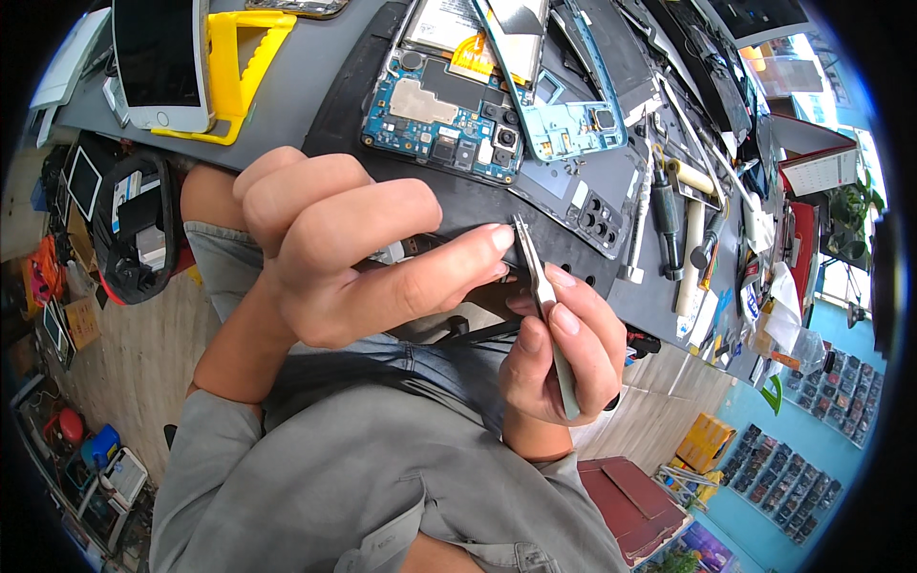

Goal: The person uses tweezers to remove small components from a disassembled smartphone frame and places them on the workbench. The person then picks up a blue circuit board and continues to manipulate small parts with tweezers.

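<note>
Held pen-like in my right hand [570,355] is a pair of metal tweezers [542,296], tips pointing up and away from me. My left hand [353,248] is closed beside them, its outer fingers curled. The forefinger's tip lies right at the tweezer points, with another fingertip below it; anything pinched there is too small or hidden to make out. Beyond the hands lies an opened phone [444,110], its blue circuit board, cameras and battery bare. A light-blue phone frame [576,134] leans over its right side. Nearer, a dark phone back cover [597,205] shows its camera holes.
At the back left a white phone [162,67] rests on a yellow stand [250,72]. Screwdrivers [666,215] and other tools crowd the right of the dark worktable. Below the table at left hangs a black bag [141,229]; a dark red case [626,506] stands lower right.
</note>
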